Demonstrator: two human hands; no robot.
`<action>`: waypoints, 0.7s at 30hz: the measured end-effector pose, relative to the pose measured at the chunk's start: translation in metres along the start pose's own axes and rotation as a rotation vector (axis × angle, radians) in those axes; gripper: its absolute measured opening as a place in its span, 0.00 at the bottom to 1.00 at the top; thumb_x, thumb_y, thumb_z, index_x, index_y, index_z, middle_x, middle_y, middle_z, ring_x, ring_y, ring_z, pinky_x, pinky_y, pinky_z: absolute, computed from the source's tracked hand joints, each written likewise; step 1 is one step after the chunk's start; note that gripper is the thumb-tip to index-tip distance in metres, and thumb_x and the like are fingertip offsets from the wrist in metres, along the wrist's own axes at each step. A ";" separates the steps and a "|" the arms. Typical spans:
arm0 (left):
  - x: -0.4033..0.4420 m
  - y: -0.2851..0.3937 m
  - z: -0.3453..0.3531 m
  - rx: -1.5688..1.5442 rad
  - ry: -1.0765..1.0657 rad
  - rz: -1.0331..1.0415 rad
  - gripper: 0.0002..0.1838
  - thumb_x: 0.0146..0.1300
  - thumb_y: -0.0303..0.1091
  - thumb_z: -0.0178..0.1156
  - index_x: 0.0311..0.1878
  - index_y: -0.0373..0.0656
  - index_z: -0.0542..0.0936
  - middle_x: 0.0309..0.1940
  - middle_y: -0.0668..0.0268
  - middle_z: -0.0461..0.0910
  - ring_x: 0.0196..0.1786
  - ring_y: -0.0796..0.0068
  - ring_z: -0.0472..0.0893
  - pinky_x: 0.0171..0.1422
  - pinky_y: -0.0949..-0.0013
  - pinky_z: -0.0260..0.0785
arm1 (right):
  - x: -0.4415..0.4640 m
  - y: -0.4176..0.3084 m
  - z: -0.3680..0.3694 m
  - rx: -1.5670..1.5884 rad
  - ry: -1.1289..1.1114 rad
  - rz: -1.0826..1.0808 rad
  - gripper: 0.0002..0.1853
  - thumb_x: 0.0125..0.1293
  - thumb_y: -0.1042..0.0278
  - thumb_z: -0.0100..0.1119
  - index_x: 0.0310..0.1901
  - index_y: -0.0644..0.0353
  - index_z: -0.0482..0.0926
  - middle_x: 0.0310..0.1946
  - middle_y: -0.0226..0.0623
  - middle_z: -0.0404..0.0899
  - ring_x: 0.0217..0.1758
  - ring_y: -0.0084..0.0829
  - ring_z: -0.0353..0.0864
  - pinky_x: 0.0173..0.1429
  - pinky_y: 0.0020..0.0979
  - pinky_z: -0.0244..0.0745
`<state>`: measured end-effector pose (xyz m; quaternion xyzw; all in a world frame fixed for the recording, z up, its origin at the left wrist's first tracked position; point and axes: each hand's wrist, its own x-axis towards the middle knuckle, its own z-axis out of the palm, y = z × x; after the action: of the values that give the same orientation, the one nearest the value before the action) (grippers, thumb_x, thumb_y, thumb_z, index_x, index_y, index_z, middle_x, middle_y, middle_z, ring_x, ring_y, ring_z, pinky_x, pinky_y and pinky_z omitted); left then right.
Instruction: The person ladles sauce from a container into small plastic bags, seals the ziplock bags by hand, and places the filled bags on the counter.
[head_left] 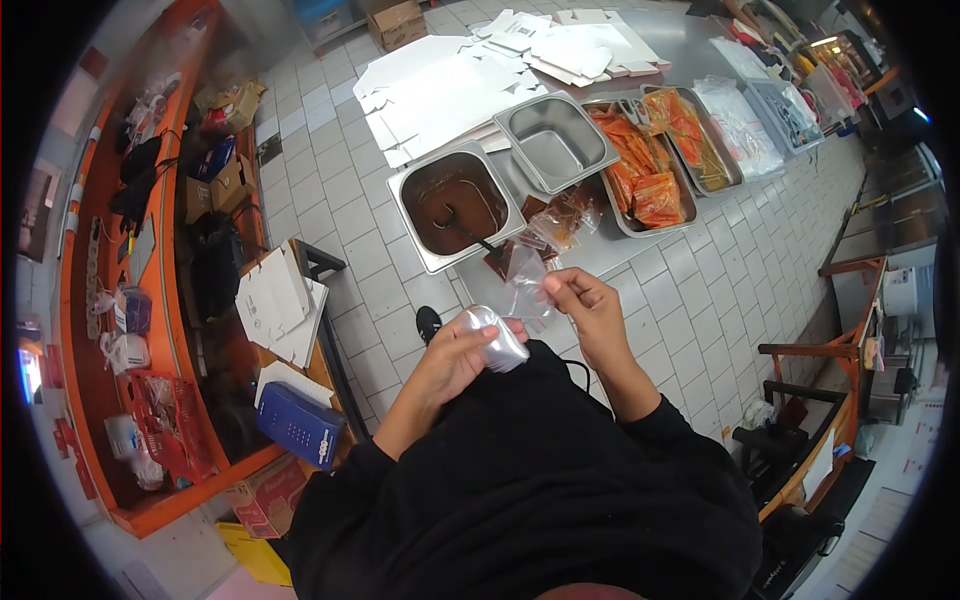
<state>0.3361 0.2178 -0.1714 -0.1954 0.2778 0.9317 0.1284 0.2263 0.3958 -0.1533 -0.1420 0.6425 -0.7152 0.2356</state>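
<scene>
My left hand (455, 358) is closed around a stack of clear plastic bags (505, 347), held in front of my body. In my right hand (590, 308) a single clear plastic bag (524, 283) is pinched between thumb and fingers. Just beyond my hands, a steel pan of dark brown sauce (450, 205) holds a ladle (470, 232) whose handle leans over the near rim. Filled sauce bags (560, 222) lie on the steel table to the right of that pan.
An empty-looking steel pan (557, 143) stands behind the sauce bags. Two pans to the right hold bags of orange-red food (655, 195), with scissors (634, 112) on top. Flat white cardboard boxes (440, 85) cover the table's far left. A blue box (300, 425) sits at my left.
</scene>
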 end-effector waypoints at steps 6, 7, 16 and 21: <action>0.005 0.010 0.015 -0.109 -0.074 0.118 0.16 0.63 0.20 0.59 0.52 0.42 0.69 0.31 0.69 0.70 0.21 0.86 0.62 0.26 0.79 0.55 | -0.002 -0.002 0.012 0.379 0.006 0.148 0.09 0.73 0.65 0.57 0.45 0.62 0.81 0.37 0.28 0.80 0.38 0.16 0.71 0.43 0.21 0.63; 0.003 0.014 0.024 0.051 -0.046 0.169 0.15 0.64 0.22 0.60 0.52 0.42 0.70 0.33 0.69 0.71 0.22 0.87 0.63 0.26 0.80 0.55 | -0.003 -0.001 0.015 0.378 0.003 0.149 0.09 0.73 0.65 0.57 0.45 0.62 0.81 0.37 0.28 0.80 0.38 0.16 0.71 0.43 0.21 0.63; -0.004 0.035 0.037 0.641 0.226 0.291 0.09 0.61 0.28 0.69 0.40 0.41 0.78 0.26 0.75 0.73 0.22 0.91 0.65 0.23 0.82 0.52 | -0.002 0.002 0.017 0.260 -0.015 0.113 0.10 0.72 0.64 0.59 0.43 0.63 0.83 0.34 0.25 0.80 0.35 0.15 0.68 0.43 0.20 0.63; -0.002 0.033 0.015 0.440 0.107 0.159 0.09 0.58 0.28 0.71 0.37 0.40 0.79 0.23 0.76 0.74 0.23 0.91 0.67 0.22 0.83 0.51 | 0.002 -0.001 0.018 0.288 -0.151 0.134 0.09 0.72 0.65 0.58 0.42 0.62 0.80 0.35 0.24 0.76 0.36 0.16 0.68 0.44 0.21 0.64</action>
<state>0.3222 0.1989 -0.1435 -0.1895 0.4952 0.8442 0.0792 0.2335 0.3800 -0.1497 -0.1169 0.5218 -0.7701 0.3480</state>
